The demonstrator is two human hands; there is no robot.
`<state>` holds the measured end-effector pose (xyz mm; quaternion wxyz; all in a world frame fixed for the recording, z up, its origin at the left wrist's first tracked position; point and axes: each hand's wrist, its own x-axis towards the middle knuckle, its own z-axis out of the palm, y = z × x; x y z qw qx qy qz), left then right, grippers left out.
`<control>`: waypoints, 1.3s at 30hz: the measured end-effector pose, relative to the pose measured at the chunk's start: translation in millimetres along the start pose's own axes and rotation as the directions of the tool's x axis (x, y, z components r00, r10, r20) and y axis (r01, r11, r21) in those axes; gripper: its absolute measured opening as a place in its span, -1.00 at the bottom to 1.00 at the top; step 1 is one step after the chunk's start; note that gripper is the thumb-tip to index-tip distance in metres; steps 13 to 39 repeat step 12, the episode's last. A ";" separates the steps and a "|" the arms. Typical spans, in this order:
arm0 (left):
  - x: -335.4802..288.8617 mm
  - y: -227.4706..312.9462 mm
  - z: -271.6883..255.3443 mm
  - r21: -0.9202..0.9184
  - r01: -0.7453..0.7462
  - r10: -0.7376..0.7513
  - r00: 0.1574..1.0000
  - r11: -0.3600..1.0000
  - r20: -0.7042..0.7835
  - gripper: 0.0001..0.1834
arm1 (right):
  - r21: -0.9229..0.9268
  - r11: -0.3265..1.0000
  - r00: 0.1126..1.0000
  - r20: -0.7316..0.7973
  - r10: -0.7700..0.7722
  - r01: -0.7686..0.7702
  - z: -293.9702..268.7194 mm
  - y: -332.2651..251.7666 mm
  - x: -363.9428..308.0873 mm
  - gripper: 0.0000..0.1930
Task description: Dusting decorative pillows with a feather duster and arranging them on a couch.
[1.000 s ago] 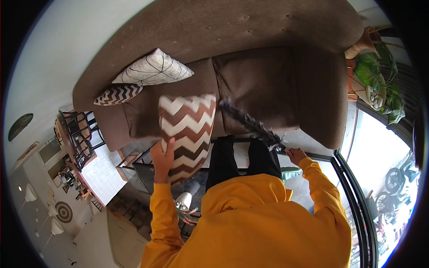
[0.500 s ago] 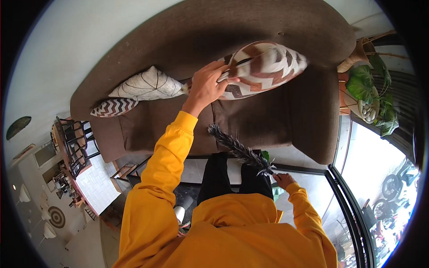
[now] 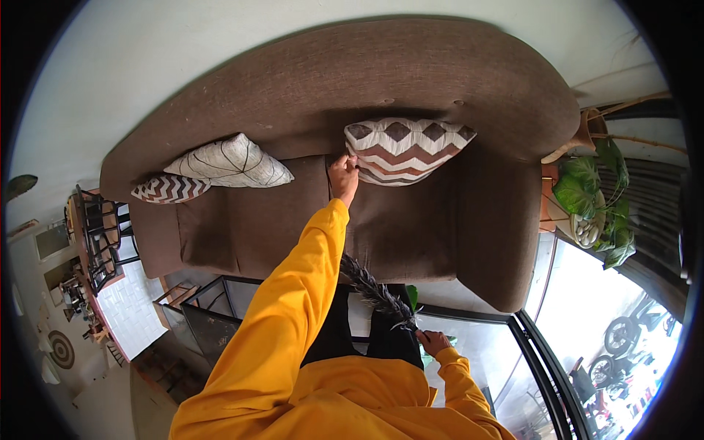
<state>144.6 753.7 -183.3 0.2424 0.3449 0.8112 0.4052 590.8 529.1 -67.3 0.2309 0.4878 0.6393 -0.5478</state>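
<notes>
A brown, white and dark zigzag cushion (image 3: 411, 152) leans against the backrest of the brown sofa (image 3: 279, 220). My left hand (image 3: 343, 178) is at its left edge, fingers closed on the cover near the lower corner. Down by my legs, my right hand (image 3: 433, 342) grips the handle of a dark feather duster (image 3: 375, 292). The duster's fluffy end points up and left, partly behind my left sleeve. Farther left on the sofa lie a pale cushion with thin dark lines (image 3: 233, 163) and a smaller zigzag cushion (image 3: 170, 189).
Beside the sofa's right arm stand green potted plants (image 3: 579, 187). A black-framed glass table (image 3: 469, 317) is close to my legs. At the left are black chairs (image 3: 103, 227) and a white tiled counter (image 3: 130, 312). Motorcycles (image 3: 620, 337) show at the lower right.
The zigzag cushion, lifted and tilted before, now rests against the backrest. My left hand has come down with it to its left edge. My right hand still holds the feather duster low.
</notes>
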 end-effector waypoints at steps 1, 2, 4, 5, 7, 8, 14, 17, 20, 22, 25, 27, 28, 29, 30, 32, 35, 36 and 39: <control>-12.9 18.5 17.8 -0.214 0.127 -0.124 0.992 0.969 0.025 -0.87 | 0.004 0.999 0.999 -0.004 0.046 -0.046 -1.1 7.6 -6.6 -0.48; -19.6 32.3 27.8 -0.404 0.239 -0.235 0.970 0.883 0.060 -0.86 | 0.007 0.997 0.997 -0.008 0.072 -0.072 -2.2 13.5 -9.9 -0.48; -14.4 27.6 24.6 -0.458 0.256 -0.279 0.960 0.851 0.019 -0.83 | 0.022 1.000 0.996 -0.088 -0.010 0.012 2.0 12.3 -4.2 -0.52; -15.0 27.6 27.9 -0.516 0.280 -0.314 0.949 0.809 0.023 -0.84 | 0.019 1.000 0.997 -0.076 -0.001 0.003 0.0 11.1 -3.5 -0.52; -5.1 10.9 17.8 -0.576 0.285 -0.344 0.939 0.766 0.006 -0.93 | 0.022 0.999 0.998 -0.051 -0.037 0.038 -4.2 0.2 3.3 -0.53; 4.5 -4.4 1.2 -0.575 0.254 -0.335 0.941 0.778 -0.038 -0.93 | 0.008 0.998 0.998 -0.037 -0.060 0.060 -4.1 -10.5 9.3 -0.52; -5.1 24.9 10.9 -0.212 0.060 -0.090 0.987 0.975 -0.134 -0.89 | -0.060 0.997 0.998 0.037 0.041 -0.039 -11.9 -2.8 4.1 -0.46; -5.1 24.9 10.9 -0.212 0.060 -0.090 0.987 0.975 -0.134 -0.89 | -0.060 0.997 0.998 0.037 0.041 -0.039 -11.9 -2.8 4.1 -0.46; -5.1 24.9 10.9 -0.212 0.060 -0.090 0.987 0.975 -0.134 -0.89 | -0.060 0.997 0.998 0.037 0.041 -0.039 -11.9 -2.8 4.1 -0.46; -5.1 24.9 10.9 -0.212 0.060 -0.090 0.987 0.975 -0.134 -0.89 | -0.060 0.997 0.998 0.037 0.041 -0.039 -11.9 -2.8 4.1 -0.46; -5.1 24.9 10.9 -0.212 0.060 -0.090 0.987 0.975 -0.134 -0.89 | -0.060 0.997 0.998 0.037 0.041 -0.039 -11.9 -2.8 4.1 -0.46; -5.1 24.9 10.9 -0.212 0.060 -0.090 0.987 0.975 -0.134 -0.89 | -0.060 0.997 0.998 0.037 0.041 -0.039 -11.9 -2.8 4.1 -0.46; -5.1 24.9 10.9 -0.212 0.060 -0.090 0.987 0.975 -0.134 -0.89 | -0.060 0.997 0.998 0.037 0.041 -0.039 -11.9 -2.8 4.1 -0.46; -5.1 24.9 10.9 -0.212 0.060 -0.090 0.987 0.975 -0.134 -0.89 | -0.060 0.997 0.998 0.037 0.041 -0.039 -11.9 -2.8 4.1 -0.46; -5.1 24.9 10.9 -0.212 0.060 -0.090 0.987 0.975 -0.134 -0.89 | -0.060 0.997 0.998 0.037 0.041 -0.039 -11.9 -2.8 4.1 -0.46; -5.1 24.9 10.9 -0.212 0.060 -0.090 0.987 0.975 -0.134 -0.89 | -0.060 0.997 0.998 0.037 0.041 -0.039 -11.9 -2.8 4.1 -0.46; -5.1 24.9 10.9 -0.212 0.060 -0.090 0.987 0.975 -0.134 -0.89 | -0.060 0.997 0.998 0.037 0.041 -0.039 -11.9 -2.8 4.1 -0.46; -5.1 24.9 10.9 -0.212 0.060 -0.090 0.987 0.975 -0.134 -0.89 | -0.060 0.997 0.998 0.037 0.041 -0.039 -11.9 -2.8 4.1 -0.46; -5.1 24.9 10.9 -0.212 0.060 -0.090 0.987 0.975 -0.134 -0.89 | -0.060 0.997 0.998 0.037 0.041 -0.039 -11.9 -2.8 4.1 -0.46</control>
